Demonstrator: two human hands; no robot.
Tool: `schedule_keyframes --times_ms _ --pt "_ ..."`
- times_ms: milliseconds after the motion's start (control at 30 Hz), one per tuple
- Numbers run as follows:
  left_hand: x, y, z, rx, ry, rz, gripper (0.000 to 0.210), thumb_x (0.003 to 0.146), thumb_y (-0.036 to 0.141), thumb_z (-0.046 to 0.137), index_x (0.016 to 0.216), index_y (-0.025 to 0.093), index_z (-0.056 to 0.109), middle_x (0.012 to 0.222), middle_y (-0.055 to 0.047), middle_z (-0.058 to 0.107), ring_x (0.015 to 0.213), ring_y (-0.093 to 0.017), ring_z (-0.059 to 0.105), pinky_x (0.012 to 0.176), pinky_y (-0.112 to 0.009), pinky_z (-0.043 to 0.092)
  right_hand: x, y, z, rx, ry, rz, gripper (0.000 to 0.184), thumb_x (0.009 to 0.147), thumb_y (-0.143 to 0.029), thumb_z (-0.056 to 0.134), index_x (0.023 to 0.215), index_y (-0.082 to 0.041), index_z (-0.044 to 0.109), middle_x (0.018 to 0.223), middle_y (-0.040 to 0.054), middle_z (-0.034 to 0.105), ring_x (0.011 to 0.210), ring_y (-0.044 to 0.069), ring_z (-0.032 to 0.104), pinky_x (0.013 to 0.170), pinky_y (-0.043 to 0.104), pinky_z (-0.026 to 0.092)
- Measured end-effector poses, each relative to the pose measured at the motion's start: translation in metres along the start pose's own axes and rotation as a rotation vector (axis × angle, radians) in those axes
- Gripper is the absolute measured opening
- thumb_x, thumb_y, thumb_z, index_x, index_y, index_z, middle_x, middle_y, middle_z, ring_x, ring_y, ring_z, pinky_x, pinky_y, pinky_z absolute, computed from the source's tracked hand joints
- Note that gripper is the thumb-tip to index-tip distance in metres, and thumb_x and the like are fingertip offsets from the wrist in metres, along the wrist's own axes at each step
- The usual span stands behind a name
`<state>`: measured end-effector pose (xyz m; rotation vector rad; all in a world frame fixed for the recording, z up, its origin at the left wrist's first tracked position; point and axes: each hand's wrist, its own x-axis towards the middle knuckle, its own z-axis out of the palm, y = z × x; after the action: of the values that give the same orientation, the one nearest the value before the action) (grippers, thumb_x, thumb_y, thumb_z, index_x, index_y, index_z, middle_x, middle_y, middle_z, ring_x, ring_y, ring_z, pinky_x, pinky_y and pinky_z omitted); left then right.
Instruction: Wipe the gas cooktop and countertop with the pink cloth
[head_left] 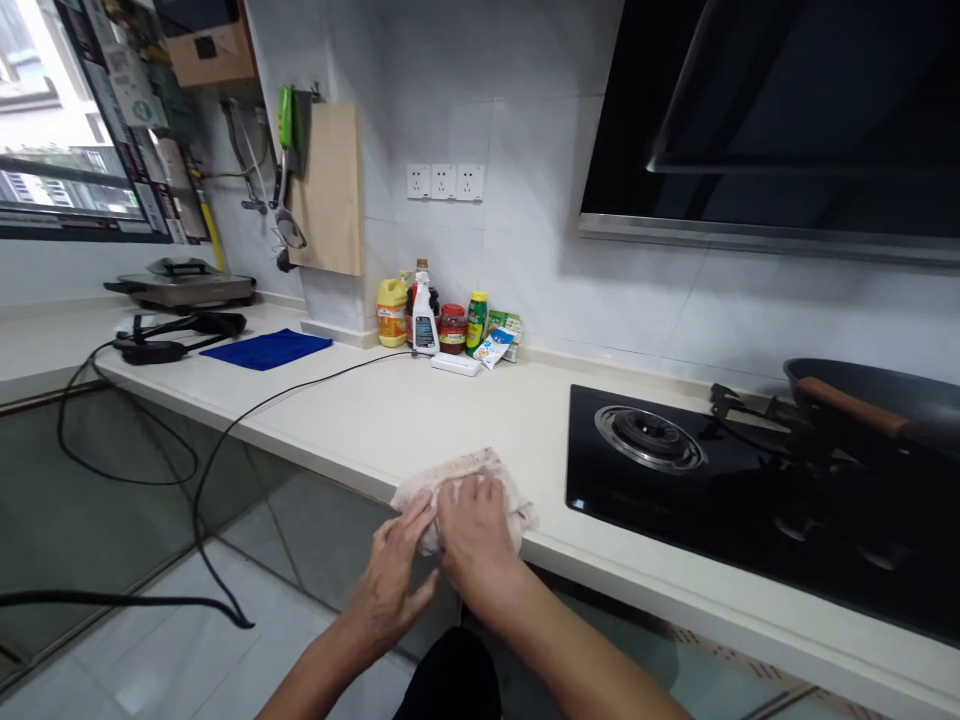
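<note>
A pale pinkish cloth [486, 462] with dark marks lies crumpled at the front edge of the white countertop [360, 415], and part of it hangs over. My right hand [474, 525] presses down on it with bent fingers close together, gripping the cloth. My left hand [394, 580] is beside it, fingers stretched out and thumb spread. Its fingertips touch the cloth's left edge. The cloth under my right palm is hidden.
To the right is a black glass cooktop [637, 500] with a wok [885, 385]. Along the wall stand a yellow jug [391, 312], a white spray bottle [424, 318] and several condiments. A black cable [292, 390] crosses the counter towards a blue cloth [266, 349] and hangs over the edge.
</note>
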<state>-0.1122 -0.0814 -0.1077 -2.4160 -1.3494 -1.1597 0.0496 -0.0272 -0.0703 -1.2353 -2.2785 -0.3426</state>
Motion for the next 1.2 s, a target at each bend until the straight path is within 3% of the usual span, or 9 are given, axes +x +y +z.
schedule_keyframes --times_ms 100,200,300,433,600,833,967,1067,1200 --pt "0.006 -0.006 -0.016 -0.029 0.145 -0.104 0.058 0.091 0.020 0.051 0.146 0.029 0.035 0.149 -0.017 0.050 0.140 -0.033 0.047 0.110 -0.056 0.043 0.028 -0.028 0.025 0.004 0.032 0.034 0.042 0.090 -0.009 0.054 0.132 -0.015 0.053 0.132 0.0262 0.060 0.122 0.042 0.055 0.097 0.074 0.036" --pt "0.023 -0.006 -0.027 -0.045 0.341 -0.208 0.039 0.093 0.025 0.052 0.132 0.028 0.049 0.135 -0.012 0.057 0.129 -0.030 0.056 0.105 -0.053 0.049 0.049 -0.042 0.038 0.020 0.038 0.011 0.036 0.095 -0.011 0.046 0.130 -0.017 0.052 0.132 0.0224 0.062 0.122 0.039 0.056 0.094 0.072 0.041" --pt "0.049 -0.002 -0.034 -0.086 0.435 -0.208 0.027 0.094 0.028 0.054 0.121 0.025 0.057 0.123 -0.009 0.062 0.120 -0.027 0.060 0.101 -0.047 0.052 0.053 -0.041 0.035 -0.026 0.035 -0.029 0.034 0.100 -0.017 0.043 0.133 -0.017 0.050 0.132 0.0215 0.061 0.121 0.036 0.056 0.093 0.061 0.046" --pt "0.082 0.005 -0.036 -0.109 0.437 -0.130 0.020 0.095 0.027 0.053 0.112 0.023 0.062 0.121 -0.009 0.062 0.120 -0.026 0.059 0.107 -0.047 0.047 0.030 -0.020 0.015 -0.009 -0.014 -0.069 0.037 0.101 -0.020 0.043 0.138 -0.019 0.049 0.128 0.0194 0.061 0.115 0.032 0.058 0.090 0.052 0.051" --pt "0.103 -0.002 -0.027 -0.035 0.295 -0.116 0.020 0.096 0.032 0.050 0.103 0.024 0.066 0.118 -0.009 0.064 0.118 -0.028 0.059 0.104 -0.051 0.045 -0.039 0.034 -0.017 -0.036 0.094 -0.063 0.046 0.098 -0.016 0.050 0.143 -0.025 0.048 0.136 0.0174 0.057 0.123 0.034 0.053 0.097 0.055 0.047" --pt "0.133 -0.007 -0.002 0.051 0.099 -0.056 0.024 0.092 0.033 0.047 0.097 0.024 0.069 0.118 -0.011 0.067 0.116 -0.031 0.060 0.096 -0.050 0.043 -0.153 0.131 -0.058 -0.216 0.250 0.052 0.051 0.092 -0.015 0.054 0.140 -0.035 0.055 0.139 0.0099 0.059 0.130 0.033 0.051 0.103 0.054 0.042" --pt "0.152 -0.013 0.012 0.015 -0.002 -0.048 0.027 0.091 0.036 0.047 0.098 0.024 0.070 0.119 -0.011 0.067 0.117 -0.029 0.060 0.099 -0.049 0.043 -0.215 0.194 -0.094 -0.314 0.184 0.102 0.048 0.090 -0.017 0.054 0.134 -0.035 0.062 0.137 0.0098 0.061 0.127 0.032 0.054 0.101 0.050 0.043" --pt "0.158 -0.020 0.023 -0.059 -0.105 -0.126 0.030 0.089 0.040 0.047 0.100 0.024 0.070 0.118 -0.009 0.068 0.117 -0.029 0.061 0.100 -0.048 0.045 -0.263 0.241 -0.131 -0.350 0.053 0.222 0.046 0.088 -0.035 0.062 0.134 -0.033 0.063 0.141 0.0128 0.058 0.130 0.035 0.052 0.103 0.052 0.041" --pt "0.157 -0.027 0.033 -0.125 -0.174 -0.170 0.035 0.089 0.047 0.048 0.102 0.023 0.070 0.118 -0.009 0.069 0.116 -0.030 0.063 0.101 -0.046 0.047 -0.314 0.290 -0.171 -0.420 -0.006 0.366 0.060 0.077 -0.055 0.070 0.132 -0.031 0.064 0.139 0.0159 0.059 0.125 0.038 0.056 0.099 0.052 0.044"
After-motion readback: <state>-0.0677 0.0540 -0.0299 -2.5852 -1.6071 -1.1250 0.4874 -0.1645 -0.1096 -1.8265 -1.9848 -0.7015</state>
